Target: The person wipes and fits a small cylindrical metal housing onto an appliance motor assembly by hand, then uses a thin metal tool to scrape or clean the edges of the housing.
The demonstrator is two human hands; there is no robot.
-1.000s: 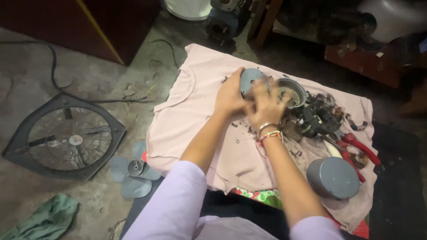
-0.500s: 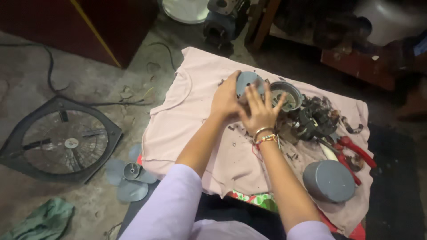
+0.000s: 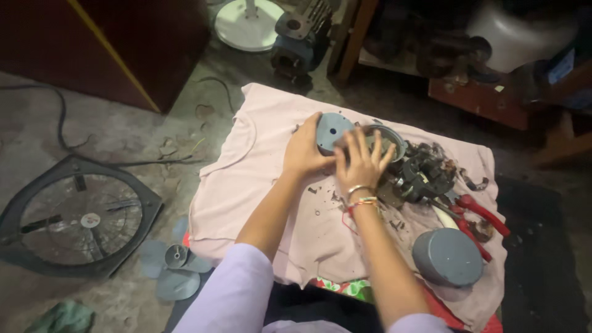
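A round grey motor cover (image 3: 332, 131) stands tilted on the pink cloth (image 3: 246, 172). My left hand (image 3: 305, 151) grips its left side. My right hand (image 3: 361, 163), with bangles at the wrist, rests against its right side with fingers spread. Just behind my right hand lies a round metal motor shell (image 3: 390, 137). A heap of dark motor parts (image 3: 425, 172) sits to the right of both hands.
Red-handled pliers (image 3: 478, 213) and a grey domed cap (image 3: 447, 256) lie at the cloth's right. On the floor at left are a fan guard frame (image 3: 71, 216), a grey fan blade (image 3: 172, 265) and a green rag (image 3: 61, 317). A blue motor (image 3: 296, 43) stands behind.
Both hands have stayed on the grey cover. My right hand has opened its fingers wider over the cover, and the cover shows more of its flat face.
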